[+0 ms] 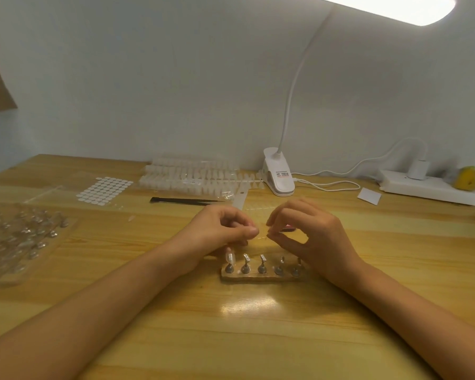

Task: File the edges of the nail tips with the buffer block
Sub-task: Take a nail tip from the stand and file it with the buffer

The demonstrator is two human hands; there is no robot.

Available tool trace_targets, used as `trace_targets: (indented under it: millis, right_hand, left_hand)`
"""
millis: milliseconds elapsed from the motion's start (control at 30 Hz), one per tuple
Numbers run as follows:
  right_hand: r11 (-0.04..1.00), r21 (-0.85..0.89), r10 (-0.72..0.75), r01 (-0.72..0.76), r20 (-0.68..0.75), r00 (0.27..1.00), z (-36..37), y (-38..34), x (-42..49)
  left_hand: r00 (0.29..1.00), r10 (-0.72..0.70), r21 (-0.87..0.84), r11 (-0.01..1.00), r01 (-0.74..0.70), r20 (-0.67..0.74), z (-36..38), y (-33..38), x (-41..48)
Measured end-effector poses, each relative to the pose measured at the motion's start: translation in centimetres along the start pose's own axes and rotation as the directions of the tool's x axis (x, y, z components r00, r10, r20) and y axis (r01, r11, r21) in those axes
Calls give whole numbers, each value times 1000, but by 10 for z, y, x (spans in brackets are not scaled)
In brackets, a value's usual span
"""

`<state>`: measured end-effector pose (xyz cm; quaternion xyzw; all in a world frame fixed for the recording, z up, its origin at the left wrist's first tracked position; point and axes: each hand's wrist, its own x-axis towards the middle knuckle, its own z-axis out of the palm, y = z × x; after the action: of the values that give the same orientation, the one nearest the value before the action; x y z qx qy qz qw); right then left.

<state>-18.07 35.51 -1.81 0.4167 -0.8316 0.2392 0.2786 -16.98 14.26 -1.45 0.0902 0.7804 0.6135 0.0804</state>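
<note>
While one nail tip (230, 257) sits propped on the leftmost post of the stand (261, 278), edges exposed, the left hand (225, 229) and right hand (307, 234) hover just above, both pinching a small clear piece (262, 233) too fine to identify; I spot no buffer block.

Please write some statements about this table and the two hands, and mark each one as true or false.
1. The stand carries five metal holders. True.
2. Every holder bears a nail tip. False: only the leftmost one shows a nail tip.
3. The black tool lies on the table, touched by no hand. True.
4. The lamp base stands left of the sticker sheet. False: it stands to its right.
5. The left hand lies flat on the table. False: it and the right hand are raised, pinching a small clear piece between them.
</note>
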Motion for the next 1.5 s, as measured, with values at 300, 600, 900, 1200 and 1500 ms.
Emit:
trace_targets:
  millis: [300,600,900,1200,1500]
  right_hand:
    - [618,594,508,-515,199,838,-1,-2,5]
    - [358,710,619,-606,306,724,1,-2,5]
    - [463,673,647,-577,188,739,2,-4,4]
    - [548,620,547,-562,243,801,2,-4,8]
    - [670,574,466,-471,168,869,8,-4,8]
  left_hand:
    - [802,592,499,674,-545,76,-7,4,-2]
    - [843,537,508,730,-456,-14,-10,-4,3]
    - [915,404,559,757,-338,6,-13,-12,13]
    - [874,484,525,735,-429,37,-5,-3,8]
    - [875,480,486,751,-448,65,2,-4,6]
